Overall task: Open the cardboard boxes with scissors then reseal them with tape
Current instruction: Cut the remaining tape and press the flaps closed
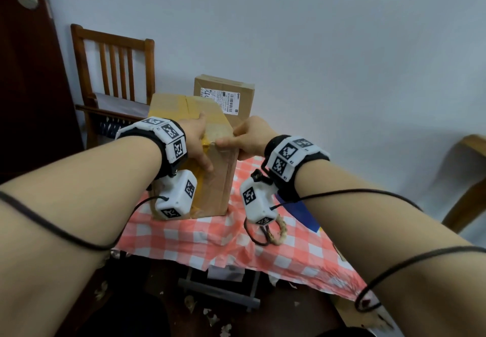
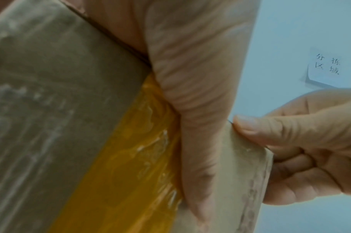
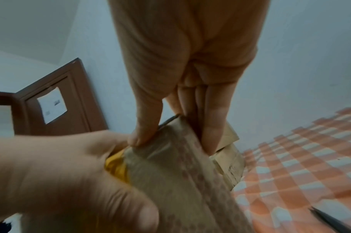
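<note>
A tall brown cardboard box (image 1: 215, 186) stands on the red-and-white checked tablecloth (image 1: 223, 239), with a yellow tape strip (image 2: 126, 165) down its near face. My left hand (image 1: 197, 142) lies over the box's top near edge, fingers flat on top and thumb down the front beside the tape. My right hand (image 1: 249, 136) pinches the box's upper right corner (image 3: 180, 181): thumb (image 2: 270, 129) on the near face, fingers curled behind the side. A second, smaller box (image 1: 226, 94) with a shipping label stands behind. A dark pointed thing (image 3: 328, 220), blurred, lies on the cloth.
A wooden chair (image 1: 113, 73) stands at the table's far left beside a dark door (image 1: 26, 73). Another wooden piece of furniture (image 1: 468, 178) is at the right. A blue sheet (image 1: 302, 213) lies on the cloth under my right wrist. The table's near edge (image 1: 236, 265) is close.
</note>
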Demonstrator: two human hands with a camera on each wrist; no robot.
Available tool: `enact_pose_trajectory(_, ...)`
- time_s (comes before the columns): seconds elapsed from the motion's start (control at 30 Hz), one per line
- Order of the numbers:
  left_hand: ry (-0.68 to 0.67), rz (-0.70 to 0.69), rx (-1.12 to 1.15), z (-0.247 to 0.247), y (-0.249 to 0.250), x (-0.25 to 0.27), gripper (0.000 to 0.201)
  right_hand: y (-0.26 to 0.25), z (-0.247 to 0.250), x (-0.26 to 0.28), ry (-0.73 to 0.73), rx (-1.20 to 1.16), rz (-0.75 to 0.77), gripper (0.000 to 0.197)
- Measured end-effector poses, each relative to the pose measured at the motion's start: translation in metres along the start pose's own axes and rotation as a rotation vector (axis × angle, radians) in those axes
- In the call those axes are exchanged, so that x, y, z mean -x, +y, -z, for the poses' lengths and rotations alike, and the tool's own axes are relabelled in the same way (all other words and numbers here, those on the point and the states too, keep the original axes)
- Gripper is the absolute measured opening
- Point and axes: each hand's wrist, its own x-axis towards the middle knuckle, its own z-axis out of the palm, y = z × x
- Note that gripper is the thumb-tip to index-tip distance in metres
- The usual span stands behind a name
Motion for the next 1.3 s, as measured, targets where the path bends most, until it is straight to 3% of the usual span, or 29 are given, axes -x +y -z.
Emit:
enact_pose_trajectory(0.13, 0.005, 0.003, 0.014, 0.0, 0.001, 0.0, 0.143, -0.002, 0.017, 0.01, 0.017, -0.045, 0.026, 0.023)
enact_pose_trajectory(0.2, -0.001, -0.007, 0.03, 0.001, 0.002, 0.0, 0.142, -0.011, 0.014, 0.02, 0.121, 0.22, 0.158, 0.029)
enact_pose_trajectory(0.33, 0.0, -0.018, 0.014, 0.001, 0.002, 0.004, 0.142, -0.023, -0.011, 0.036, -0.134, 0.64, 0.302, 0.046)
enact_pose_trajectory(0.43, -0.021, -0.033, 0.027, 0.002, 0.004, 0.006, 0.138, -0.032, -0.018, 0.021, -0.125, 0.798, 0.294, 0.039)
enact_pose_trajectory(0.57, -0.028, -0.032, 0.039, 0.004, 0.005, 0.007, 0.127, -0.048, -0.028, -0.007, -0.177, 0.821, 0.192, 0.046)
enact_pose_trajectory(0.7, -0.027, -0.002, 0.04, 0.003, 0.006, 0.007, 0.124, -0.049, -0.032, -0.015, -0.135, 0.766, 0.176, 0.043)
enact_pose_trajectory(0.9, -0.045, 0.026, 0.132, 0.006, 0.012, 0.012, 0.13, -0.043, -0.019, 0.017, -0.134, 0.761, 0.301, 0.034)
enact_pose_trajectory(1.03, -0.031, 0.026, 0.145, 0.004, 0.013, 0.011, 0.106, -0.038, -0.027, 0.037, -0.066, 0.823, 0.361, 0.024)
enact_pose_trajectory(1.13, -0.039, 0.031, 0.125, 0.003, 0.008, 0.009, 0.108, -0.041, -0.033, 0.034, -0.056, 0.864, 0.376, 0.029)
enact_pose_trajectory(1.23, -0.057, 0.053, 0.18, 0.005, 0.008, 0.008, 0.095, -0.047, -0.034, 0.016, -0.105, 0.834, 0.275, 0.032)
enact_pose_trajectory(1.3, -0.05, 0.038, 0.167, 0.005, 0.009, 0.01, 0.106, -0.051, -0.032, 0.006, -0.144, 0.802, 0.2, 0.04)
